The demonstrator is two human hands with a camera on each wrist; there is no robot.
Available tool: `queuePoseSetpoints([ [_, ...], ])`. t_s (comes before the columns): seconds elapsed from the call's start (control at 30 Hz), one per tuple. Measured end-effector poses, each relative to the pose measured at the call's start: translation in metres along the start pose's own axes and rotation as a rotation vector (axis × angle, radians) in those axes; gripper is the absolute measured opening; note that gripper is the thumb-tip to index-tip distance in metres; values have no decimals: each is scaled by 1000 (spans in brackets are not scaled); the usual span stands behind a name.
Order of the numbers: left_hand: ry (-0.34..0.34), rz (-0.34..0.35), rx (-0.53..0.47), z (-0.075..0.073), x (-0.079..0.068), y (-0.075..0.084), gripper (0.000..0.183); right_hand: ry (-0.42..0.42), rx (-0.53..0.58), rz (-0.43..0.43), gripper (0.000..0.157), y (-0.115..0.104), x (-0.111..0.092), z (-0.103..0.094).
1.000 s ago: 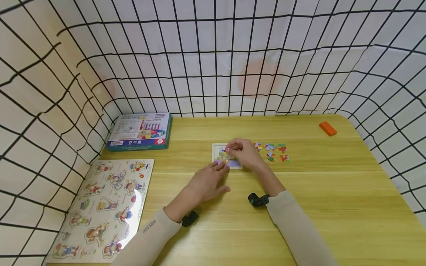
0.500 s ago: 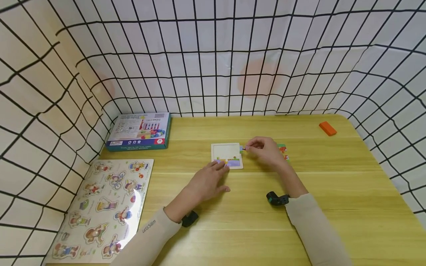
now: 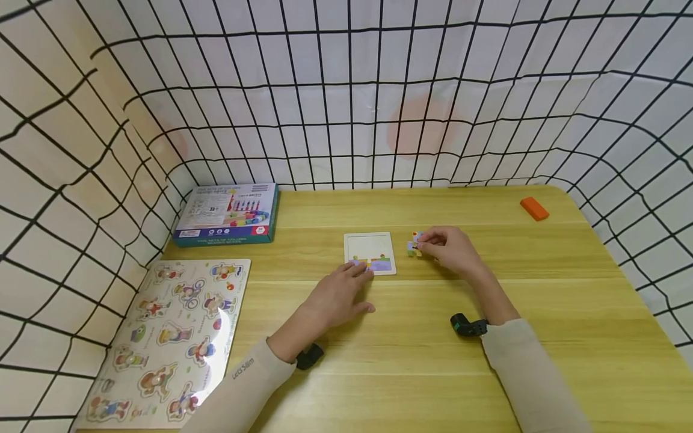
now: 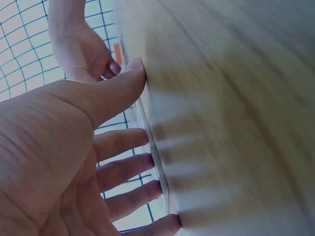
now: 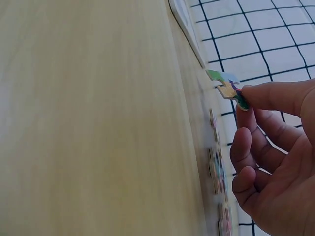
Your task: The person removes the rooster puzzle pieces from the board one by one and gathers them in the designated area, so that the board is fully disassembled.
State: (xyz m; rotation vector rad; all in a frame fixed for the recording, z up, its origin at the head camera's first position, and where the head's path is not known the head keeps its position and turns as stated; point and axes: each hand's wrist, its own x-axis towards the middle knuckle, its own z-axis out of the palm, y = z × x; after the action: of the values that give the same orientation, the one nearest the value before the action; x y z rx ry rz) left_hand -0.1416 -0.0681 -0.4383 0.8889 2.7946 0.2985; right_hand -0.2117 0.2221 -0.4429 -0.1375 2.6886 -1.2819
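My left hand [image 3: 335,297] rests flat, its fairly straight fingertips touching the lower left edge of a small white puzzle board [image 3: 369,245]. The board's bottom strip holds purple and green pieces; its upper part is bare white. Right of the board, my right hand [image 3: 450,248] pinches a jigsaw piece [image 5: 228,89] between thumb and index finger, the other fingers curled below. In the right wrist view that piece is held clear of the table, with green, yellow and purple print. Several loose jigsaw pieces [image 5: 216,169] lie beside this hand; in the head view it hides most of them.
A large picture board [image 3: 173,337] with knobbed figures lies at the left. Behind it stands a flat boxed toy [image 3: 224,213]. An orange block [image 3: 534,208] sits at the far right of the wooden table [image 3: 433,385]. A black wire grid [image 3: 352,126] encloses the sides and back.
My right hand has drawn back from over the puzzle board toward the right, pinching a jigsaw piece, and is now among the loose pieces. My left hand has stayed put.
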Motion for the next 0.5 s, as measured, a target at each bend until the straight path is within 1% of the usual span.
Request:
queuePoseSetpoints([
  [0.27, 1, -6, 4, 1, 0, 0, 74, -8, -62, 19, 20, 7, -2, -4],
  [0.5, 0, 2, 10, 1, 0, 0, 74, 7, -113, 40, 20, 11, -2, -6],
])
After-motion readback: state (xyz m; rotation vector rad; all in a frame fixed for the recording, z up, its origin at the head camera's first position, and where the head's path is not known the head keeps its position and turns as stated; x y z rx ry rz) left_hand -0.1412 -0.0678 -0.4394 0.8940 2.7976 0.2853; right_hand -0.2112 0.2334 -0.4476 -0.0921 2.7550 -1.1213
